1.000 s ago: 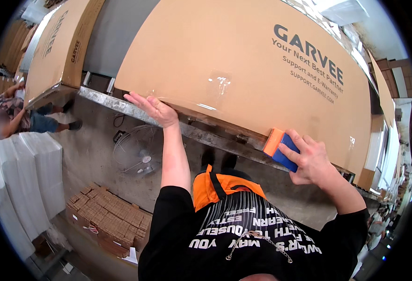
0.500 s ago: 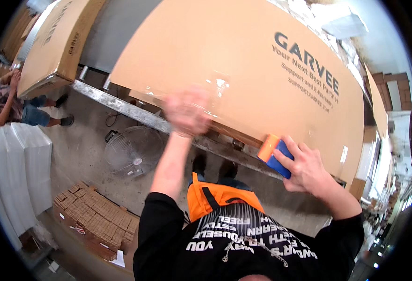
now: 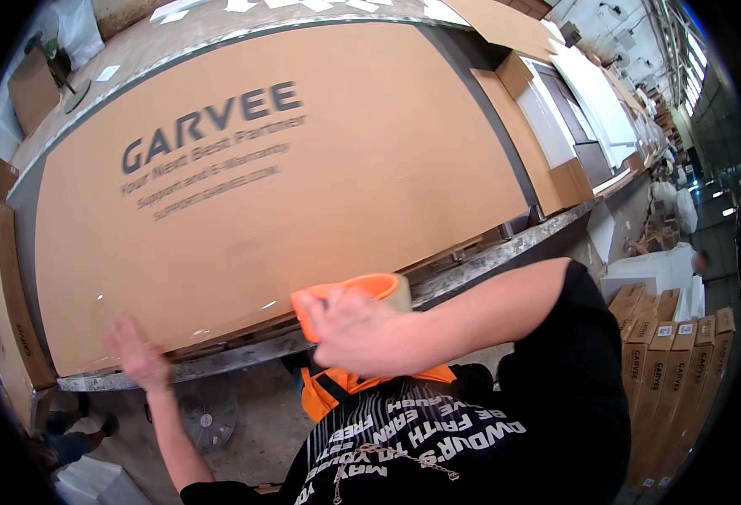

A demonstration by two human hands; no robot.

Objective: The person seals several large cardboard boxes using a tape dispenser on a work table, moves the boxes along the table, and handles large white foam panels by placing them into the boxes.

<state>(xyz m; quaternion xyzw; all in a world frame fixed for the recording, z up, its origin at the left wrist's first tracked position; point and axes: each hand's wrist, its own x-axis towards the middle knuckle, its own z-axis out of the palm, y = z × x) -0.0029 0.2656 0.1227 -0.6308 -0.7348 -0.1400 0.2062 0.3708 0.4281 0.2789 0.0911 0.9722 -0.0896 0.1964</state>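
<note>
A large flat cardboard carton [image 3: 370, 160] with dark printing lies on the conveyor in front of me. My right hand [image 3: 358, 332] grips an orange tape dispenser [image 3: 379, 286] with a roll of clear tape, at the middle of the carton's near edge. Blur hides whether the dispenser touches the cardboard. My left hand [image 3: 141, 358], slightly smeared by motion, is at the near edge toward the left corner, fingers stretched out and holding nothing. Shiny tape shows along the edge between the hands.
The conveyor's metal rail [image 3: 471, 271] runs along the near side. An open carton with white and dark panels [image 3: 568, 109] lies at right; another carton [image 3: 8, 295] is at left. Upright cartons [image 3: 669, 370] stand at lower right. A floor fan [image 3: 206, 421] and a person's legs are lower left.
My view has swung to the right. The left hand has moved outward to the carton's near left part, and the right hand with the tape dispenser now reaches across in front of my body.
</note>
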